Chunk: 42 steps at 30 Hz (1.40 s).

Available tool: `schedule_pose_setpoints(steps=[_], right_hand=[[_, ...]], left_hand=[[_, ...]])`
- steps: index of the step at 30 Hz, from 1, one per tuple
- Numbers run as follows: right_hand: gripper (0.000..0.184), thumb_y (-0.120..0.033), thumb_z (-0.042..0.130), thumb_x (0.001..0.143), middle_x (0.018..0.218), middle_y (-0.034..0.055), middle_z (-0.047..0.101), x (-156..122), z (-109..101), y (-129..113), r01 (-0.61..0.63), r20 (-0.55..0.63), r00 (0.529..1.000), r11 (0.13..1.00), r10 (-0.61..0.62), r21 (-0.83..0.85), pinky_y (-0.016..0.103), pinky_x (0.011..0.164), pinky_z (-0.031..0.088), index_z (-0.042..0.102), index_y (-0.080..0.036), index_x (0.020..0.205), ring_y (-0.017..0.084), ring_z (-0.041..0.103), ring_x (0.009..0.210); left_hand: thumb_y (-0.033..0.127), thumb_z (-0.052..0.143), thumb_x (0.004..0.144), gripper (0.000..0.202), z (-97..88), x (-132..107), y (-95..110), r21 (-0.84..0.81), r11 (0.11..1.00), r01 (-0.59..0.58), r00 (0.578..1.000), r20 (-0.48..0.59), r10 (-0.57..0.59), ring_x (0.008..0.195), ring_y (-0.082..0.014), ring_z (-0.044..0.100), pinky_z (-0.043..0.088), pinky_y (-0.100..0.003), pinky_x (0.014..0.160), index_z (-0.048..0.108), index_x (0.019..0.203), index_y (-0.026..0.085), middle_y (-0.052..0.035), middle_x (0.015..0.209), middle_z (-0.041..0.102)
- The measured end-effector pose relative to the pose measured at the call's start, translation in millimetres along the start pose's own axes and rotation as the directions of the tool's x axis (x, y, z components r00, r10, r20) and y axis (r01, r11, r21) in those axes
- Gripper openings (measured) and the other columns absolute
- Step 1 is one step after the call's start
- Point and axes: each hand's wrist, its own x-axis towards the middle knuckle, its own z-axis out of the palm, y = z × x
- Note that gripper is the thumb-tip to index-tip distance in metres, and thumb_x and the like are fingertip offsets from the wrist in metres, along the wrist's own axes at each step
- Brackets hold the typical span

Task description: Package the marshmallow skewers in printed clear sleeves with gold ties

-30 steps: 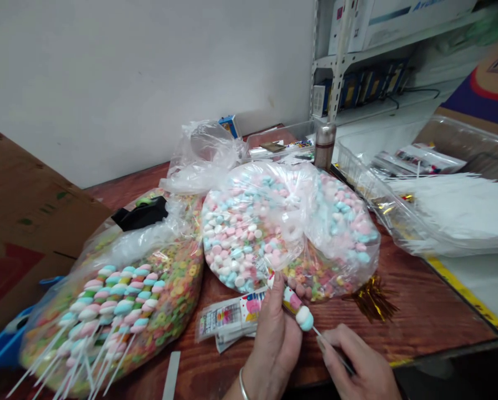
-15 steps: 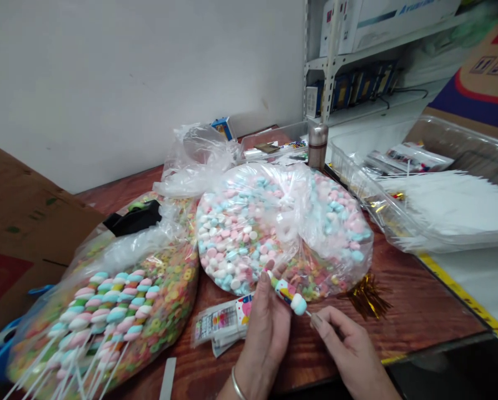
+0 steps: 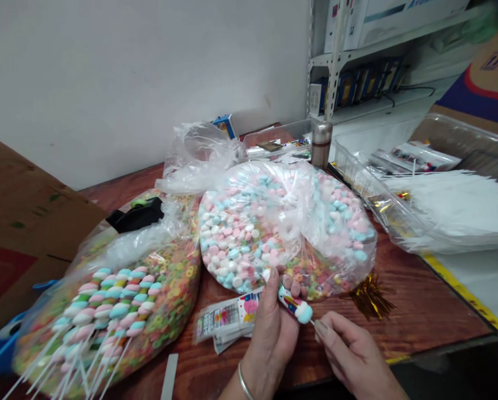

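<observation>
My left hand, with a bangle at the wrist, is closed around a marshmallow skewer with a colourful printed wrapper about it. A blue and white marshmallow shows at its lower end. Between thumb and fingers, my right hand pinches the white stick just below that marshmallow. Beside my left hand lie flat printed plastic wrappers. Several finished marshmallow skewers rest on a bag of gummy rings at the left. Behind my hands sits a large clear bag of marshmallows, with gummy rings in its front.
At the right stands a clear plastic tray with white sticks. Gold tinsel lies near the table edge. A black tape dispenser sits on the left bag. Further back are a metallic cylinder, a shelf and a cardboard box.
The left fingers have curled further over the wrapped skewer, hiding more of its upper end. The right hand keeps its pinch on the stick. The view has shifted slightly.
</observation>
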Motion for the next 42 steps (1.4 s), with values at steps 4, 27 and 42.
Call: schedule_pose_setpoints(steps=[4,27,42], right_hand=[[0.049,-0.067,0.059,0.079,0.049,-0.0129,0.026,-1.3,4.1,-4.2,-0.227,0.106,0.973,0.927,0.204,0.298,0.017,0.035,0.015,0.045,-0.021,0.069,0.003,0.015,0.038],[0.039,-0.057,0.05,0.09,0.051,-0.0114,0.03,-3.2,1.8,-1.5,-0.25,0.297,0.939,0.937,0.173,0.243,0.018,0.039,0.02,0.05,-0.021,0.077,0.005,0.021,0.038],[0.019,-0.017,0.051,0.093,0.061,-0.0008,0.053,3.5,-7.5,8.8,0.482,0.108,0.701,0.357,-0.705,-0.8,0.031,0.06,0.03,0.058,-0.02,0.075,0.015,0.046,0.058]], left_hand=[[0.029,0.059,0.09,0.016,-0.3,-1.4,-1.4,-0.02,0.999,0.038,0.999,0.022,-0.037,0.057,-0.007,0.049,0.052,-0.025,0.068,0.063,0.095,0.014,0.005,0.064,0.046],[0.038,0.065,0.085,0.021,7.7,-1.1,1.6,0.004,1.0,-0.022,1.0,0.021,0.022,0.059,-0.0107,0.051,0.051,-0.027,0.066,0.063,0.082,0.017,0.0019,0.065,0.052],[0.041,0.07,0.08,0.026,6.1,-0.2,-0.2,0.023,1.0,0.016,0.995,-0.101,-0.013,0.059,-0.0119,0.054,0.053,-0.029,0.064,0.059,0.08,0.017,0.001,0.067,0.054]])
